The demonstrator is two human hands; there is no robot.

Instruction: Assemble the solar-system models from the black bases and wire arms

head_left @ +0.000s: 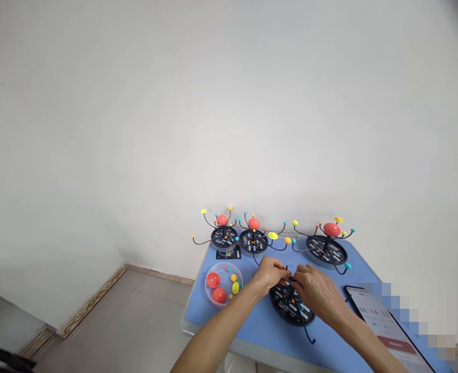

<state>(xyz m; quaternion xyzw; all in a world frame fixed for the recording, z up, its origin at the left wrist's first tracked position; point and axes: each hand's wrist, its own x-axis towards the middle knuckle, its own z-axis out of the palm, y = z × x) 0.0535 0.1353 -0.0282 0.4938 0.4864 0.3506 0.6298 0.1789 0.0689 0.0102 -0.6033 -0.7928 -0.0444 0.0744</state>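
Observation:
A round black planetarium-model base (pixel 292 306) with printed labels lies before me, and a curved black rod (pixel 305 331) sticks out from it toward the table's front. Over its far side my left hand (pixel 271 273) is closed in a pinch, with a thin black rod end showing at its fingertips. Close beside it, my right hand (pixel 316 289) has its fingers bent together over the middle of the base. What the right fingers grip is hidden behind them.
Three assembled models with red balls (pixel 222 220) (pixel 254 223) (pixel 331 229) stand along the wall. A clear round bowl (pixel 206 284) at left holds red half-balls and small coloured beads. At right lies a phone (pixel 384 321) showing a timer. All rest on a blue table (pixel 248 344).

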